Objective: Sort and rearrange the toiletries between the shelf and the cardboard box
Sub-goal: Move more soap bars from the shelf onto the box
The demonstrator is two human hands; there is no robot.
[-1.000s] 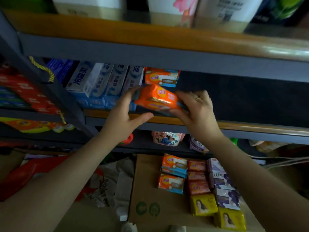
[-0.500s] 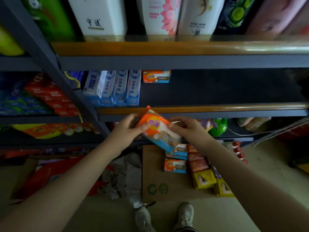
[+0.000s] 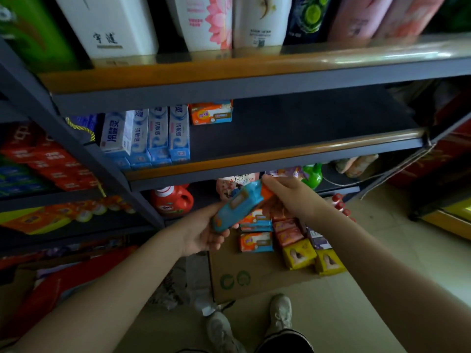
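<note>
An orange and blue soap pack (image 3: 238,207) is held in front of me below the middle shelf (image 3: 267,159), its blue side turned up. My left hand (image 3: 204,231) grips its lower end and my right hand (image 3: 289,192) pinches its upper orange end. Under it, a flattened cardboard box (image 3: 244,276) on the floor carries rows of orange, red, purple and yellow soap packs (image 3: 300,253). One matching orange pack (image 3: 211,112) lies at the back of the middle shelf beside upright blue toothpaste boxes (image 3: 158,136).
Large bottles (image 3: 204,21) fill the top shelf. A red detergent jug (image 3: 171,200) and a green bottle (image 3: 312,174) stand on the lower shelf. Red cartons (image 3: 48,159) fill the left bay. Crumpled plastic (image 3: 175,284) lies left of the box. My shoes (image 3: 280,312) are on the tiled floor.
The soap pack has come off the middle shelf edge and moved down in both hands. It has turned over, so its blue side faces up. The camera has drawn back from the shelf.
</note>
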